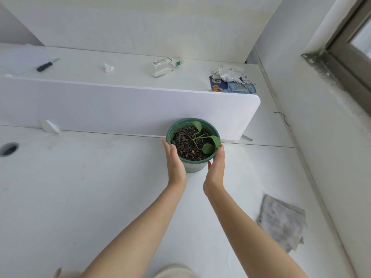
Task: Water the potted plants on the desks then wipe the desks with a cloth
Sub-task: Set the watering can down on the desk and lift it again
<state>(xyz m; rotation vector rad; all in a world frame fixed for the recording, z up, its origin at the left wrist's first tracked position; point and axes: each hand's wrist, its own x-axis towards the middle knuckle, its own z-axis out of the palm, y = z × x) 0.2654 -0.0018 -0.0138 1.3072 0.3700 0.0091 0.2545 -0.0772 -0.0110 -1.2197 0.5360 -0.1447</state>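
The round pot (193, 166), green plastic with a paler band low on its wall, stood on the near worktop (90, 197) at its far edge, just in front of the white divider panel (120, 105). It was filled with dark, crumbly soil, from which a small plant (208, 145) rose with thin stems and three smooth, rounded green leaves.

The left grip (175, 163) lay flat against the pot's left wall, fingers fairly straight and together, tips at the rim. The right grip (217, 167) mirrored it on the right wall, fingers straight up to the rim and the thumb touching the pot's front. Neither was curled tight; both pressed the pot between open palms.

The worktop was smooth, white and faintly smudged. A grey, mottled cloth (282, 223) lay rumpled to the right, well apart from the pot. Beyond the rounded-cornered divider, on the far worktop, lay a clear plastic bottle (166, 64) on its side and a crumpled white tissue (108, 67).
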